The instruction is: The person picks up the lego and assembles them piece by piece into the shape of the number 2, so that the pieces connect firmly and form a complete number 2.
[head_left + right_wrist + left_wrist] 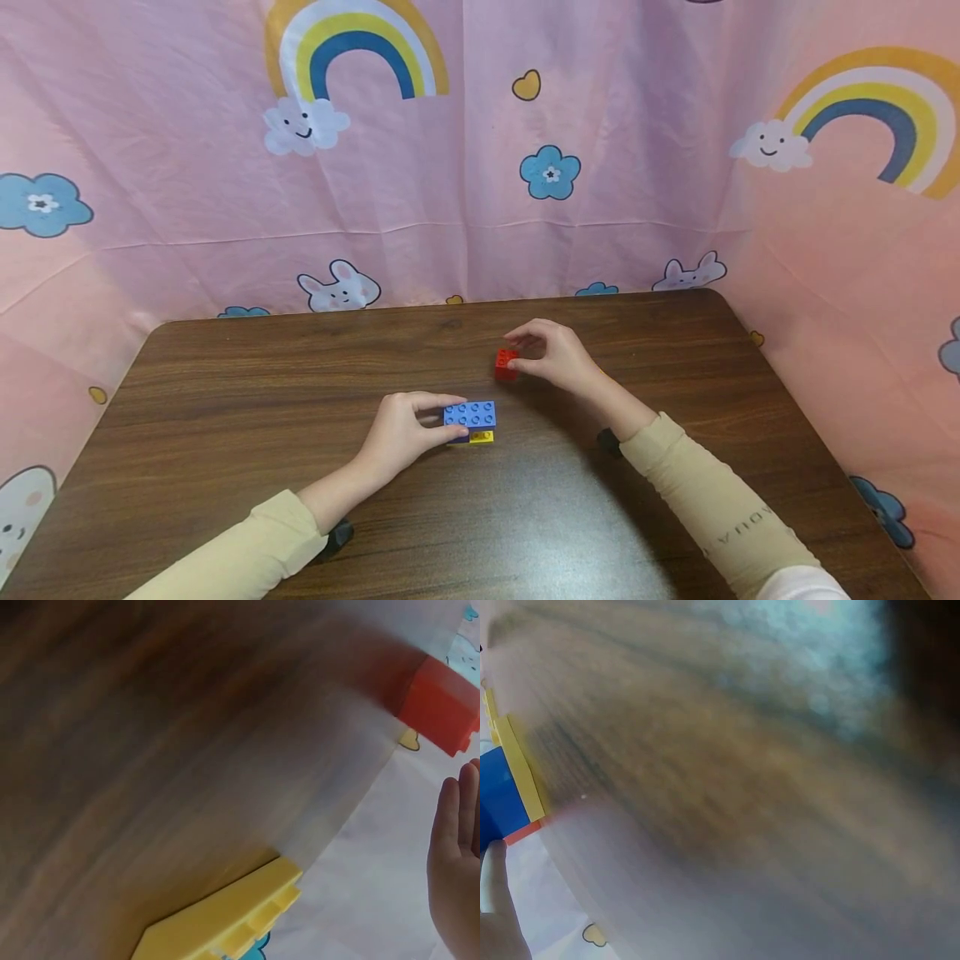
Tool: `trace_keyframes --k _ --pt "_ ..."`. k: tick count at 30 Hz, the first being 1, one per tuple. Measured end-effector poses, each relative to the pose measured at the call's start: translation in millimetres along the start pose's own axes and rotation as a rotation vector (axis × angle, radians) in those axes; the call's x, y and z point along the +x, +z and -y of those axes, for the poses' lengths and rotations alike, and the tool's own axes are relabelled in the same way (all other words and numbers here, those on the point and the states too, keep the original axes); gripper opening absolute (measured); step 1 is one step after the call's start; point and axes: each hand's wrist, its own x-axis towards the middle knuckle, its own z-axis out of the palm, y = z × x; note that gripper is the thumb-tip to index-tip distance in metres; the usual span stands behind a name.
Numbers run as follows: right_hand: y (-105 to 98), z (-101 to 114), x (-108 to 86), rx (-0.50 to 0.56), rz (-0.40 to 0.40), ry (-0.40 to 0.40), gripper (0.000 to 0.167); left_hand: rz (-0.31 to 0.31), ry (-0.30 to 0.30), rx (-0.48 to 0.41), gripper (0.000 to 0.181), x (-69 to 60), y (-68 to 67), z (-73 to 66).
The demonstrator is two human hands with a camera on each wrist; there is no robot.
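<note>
A blue brick (470, 414) with studs on top sits on a yellow piece (483, 437), whose studs show at the front right. My left hand (397, 433) grips the blue brick from the left, thumb in front and fingers behind. In the left wrist view, the blue brick (499, 791) stands on a yellow base at the left edge. A small red brick (505, 364) stands on the table farther back. My right hand (557, 357) is beside it, the thumb overlapping its right side. Straight fingers (469, 814) appear apart from the red brick (442, 705) in the right wrist view.
A yellow studded brick (225, 915) lies on the table in the right wrist view; my right hand mostly hides it in the head view. The brown wooden table (262, 400) ends at a patterned pink curtain (480, 183) behind and at the sides.
</note>
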Motion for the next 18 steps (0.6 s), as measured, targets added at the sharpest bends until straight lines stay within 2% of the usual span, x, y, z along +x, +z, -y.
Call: trace_keyframes --k 6,18 --pt "-0.7 -6.4 4.2 -0.043 0.031 0.014 0.040 -0.001 -0.003 -0.012 0.034 0.0 0.3 0.7" --pt "1.0 -12.1 6.8 -0.073 0.096 0.066 0.042 -0.013 0.001 0.030 0.033 -0.2 0.7 1.2"
